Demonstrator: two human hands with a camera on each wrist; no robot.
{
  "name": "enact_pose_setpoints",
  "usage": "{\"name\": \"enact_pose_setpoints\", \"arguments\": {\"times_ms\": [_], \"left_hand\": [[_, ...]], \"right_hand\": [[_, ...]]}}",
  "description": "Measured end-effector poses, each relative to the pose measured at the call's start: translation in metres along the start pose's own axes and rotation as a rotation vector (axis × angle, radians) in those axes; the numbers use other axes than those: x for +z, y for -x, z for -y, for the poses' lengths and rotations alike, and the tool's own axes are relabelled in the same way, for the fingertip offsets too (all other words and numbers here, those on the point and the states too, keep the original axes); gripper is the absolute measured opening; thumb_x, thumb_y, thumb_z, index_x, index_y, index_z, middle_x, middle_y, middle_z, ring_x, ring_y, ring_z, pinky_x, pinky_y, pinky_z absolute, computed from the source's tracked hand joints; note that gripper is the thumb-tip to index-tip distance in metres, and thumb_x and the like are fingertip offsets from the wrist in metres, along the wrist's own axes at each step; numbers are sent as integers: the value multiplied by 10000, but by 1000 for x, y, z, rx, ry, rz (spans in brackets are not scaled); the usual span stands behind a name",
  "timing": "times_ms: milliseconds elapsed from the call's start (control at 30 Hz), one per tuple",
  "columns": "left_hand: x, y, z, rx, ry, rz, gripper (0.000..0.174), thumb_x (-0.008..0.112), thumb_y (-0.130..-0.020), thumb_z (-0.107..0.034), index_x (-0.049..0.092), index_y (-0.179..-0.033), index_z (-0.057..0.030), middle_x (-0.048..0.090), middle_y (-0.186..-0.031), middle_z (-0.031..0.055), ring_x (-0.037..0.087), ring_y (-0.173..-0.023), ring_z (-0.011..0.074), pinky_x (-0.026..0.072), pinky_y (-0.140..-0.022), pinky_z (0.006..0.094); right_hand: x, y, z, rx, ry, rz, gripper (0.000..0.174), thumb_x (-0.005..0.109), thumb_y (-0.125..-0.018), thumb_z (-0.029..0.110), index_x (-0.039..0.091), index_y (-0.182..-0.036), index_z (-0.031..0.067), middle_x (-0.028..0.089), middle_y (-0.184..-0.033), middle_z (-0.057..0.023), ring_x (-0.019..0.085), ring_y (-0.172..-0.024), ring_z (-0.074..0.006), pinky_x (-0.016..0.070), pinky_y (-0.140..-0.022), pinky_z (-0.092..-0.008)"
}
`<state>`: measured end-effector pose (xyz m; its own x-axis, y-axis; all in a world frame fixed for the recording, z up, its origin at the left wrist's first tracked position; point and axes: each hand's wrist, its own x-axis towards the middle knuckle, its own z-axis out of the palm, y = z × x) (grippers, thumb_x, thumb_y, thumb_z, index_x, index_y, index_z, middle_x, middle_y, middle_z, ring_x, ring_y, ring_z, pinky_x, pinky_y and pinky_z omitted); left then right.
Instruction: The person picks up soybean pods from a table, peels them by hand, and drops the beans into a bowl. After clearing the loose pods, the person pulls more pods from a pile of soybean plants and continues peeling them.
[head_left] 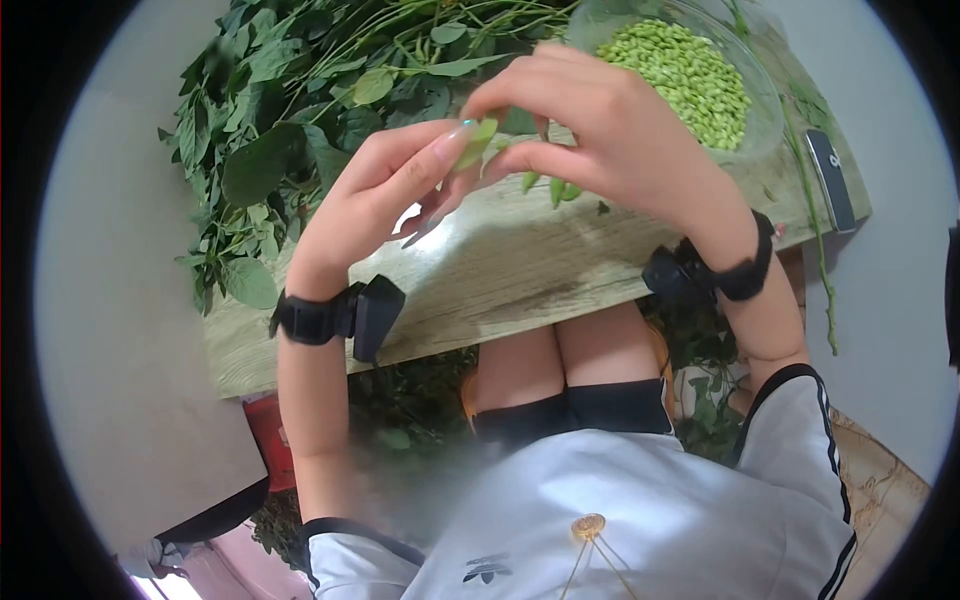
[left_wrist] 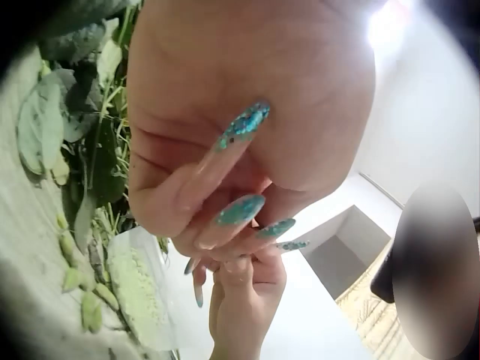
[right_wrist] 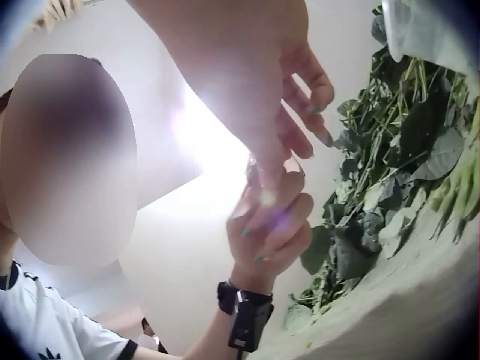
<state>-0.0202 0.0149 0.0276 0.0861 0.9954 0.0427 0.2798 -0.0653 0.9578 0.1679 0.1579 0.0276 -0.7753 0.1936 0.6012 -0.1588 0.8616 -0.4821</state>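
In the head view a green pod (head_left: pixel 477 143) is pinched between the thumb and fingers of the left hand (head_left: pixel 395 185). The right hand (head_left: pixel 600 130) meets it from the other side, thumb and index finger at the pod's end. Several pods (head_left: pixel 558 189) lie on the table below the right hand. In the left wrist view the left hand (left_wrist: pixel 240 120) has curled fingers with long teal nails, and the pod is hidden. The right wrist view shows the right hand (right_wrist: pixel 247 82) touching the left hand (right_wrist: pixel 270 232), its other fingers loosely bent.
A clear bowl (head_left: pixel 765 130) of shelled green beans (head_left: pixel 690 80) stands at the back right. Leafy stems (head_left: pixel 270 120) cover the back left of the wooden table (head_left: pixel 450 290). A phone (head_left: pixel 831 180) lies at the right edge, beside a long stem (head_left: pixel 815 240).
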Motion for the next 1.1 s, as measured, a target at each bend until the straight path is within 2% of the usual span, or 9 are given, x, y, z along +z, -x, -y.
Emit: {"name": "enact_pose_setpoints", "arguments": {"times_ms": [67, 100, 300, 400, 533, 767, 967, 1033, 1100], "left_hand": [[-7, -5, 18, -13, 73, -32, 344, 435, -1057, -305, 602, -927, -35, 473, -611, -54, 373, -476, 14, 307, -448, 194], [-10, -8, 29, -13, 127, -61, 354, 440, -1055, -311, 609, -915, -33, 477, -611, -53, 379, -476, 14, 307, -443, 193], [-8, -12, 50, -82, 428, -146, 388, 459, -1050, -328, 534, -774, -66, 472, -598, -34, 417, -459, 37, 289, -419, 195], [-1, -9, 53, -139, 276, -177, 402, 439, -1055, -343, 502, -762, -75, 445, -592, -32, 406, -444, 48, 282, -406, 205], [1, -9, 53, -259, 460, -208, 353, 409, -1048, -309, 425, -771, -91, 396, -612, -21, 396, -460, 77, 271, -401, 224], [-1, -7, 52, -230, 500, -109, 304, 363, -1014, -301, 389, -787, -101, 379, -624, 6, 368, -469, 103, 262, -401, 234], [7, -10, 43, -331, 604, -136, 276, 363, -989, -314, 381, -808, -107, 417, -689, 11, 393, -513, 115, 310, -441, 244], [14, -11, 44, -363, 693, -257, 296, 330, -989, -328, 473, -968, -69, 411, -666, 12, 333, -432, 110, 267, -358, 236], [14, -10, 46, -397, 728, -230, 304, 324, -985, -324, 481, -1002, -64, 414, -675, 12, 336, -429, 110, 271, -360, 236]], "right_hand": [[11, -13, -24, -290, 192, 0, 280, 766, -766, 188, 666, -1001, 75, 661, -911, -19, 577, -834, -193, 510, -650, -311], [17, -17, -32, -328, 218, 2, 236, 754, -774, 232, 670, -932, 79, 631, -817, -20, 575, -813, -211, 515, -640, -332], [38, -18, -54, -293, 255, 46, 166, 732, -817, 205, 672, -885, 66, 615, -782, -38, 578, -803, -217, 512, -628, -337], [43, -10, -56, -255, 168, 49, 173, 727, -824, 197, 675, -900, 51, 616, -787, -54, 582, -795, -226, 507, -626, -339], [52, 1, -46, -153, 59, 56, 196, 726, -829, 176, 674, -936, 21, 615, -791, -80, 582, -771, -247, 501, -629, -347], [53, 0, -47, -208, 77, 17, 216, 750, -806, 145, 676, -958, 10, 612, -802, -90, 580, -760, -253, 497, -629, -356], [53, 1, -47, -214, 168, 36, 239, 752, -793, 151, 680, -978, 18, 603, -810, -76, 573, -784, -245, 500, -655, -355], [54, 2, -47, -206, 183, 40, 241, 752, -789, 151, 681, -980, 23, 595, -807, -70, 569, -785, -243, 499, -660, -353], [55, 3, -48, -196, 197, 44, 243, 752, -785, 152, 682, -982, 28, 588, -804, -65, 564, -786, -241, 499, -664, -351]]}}
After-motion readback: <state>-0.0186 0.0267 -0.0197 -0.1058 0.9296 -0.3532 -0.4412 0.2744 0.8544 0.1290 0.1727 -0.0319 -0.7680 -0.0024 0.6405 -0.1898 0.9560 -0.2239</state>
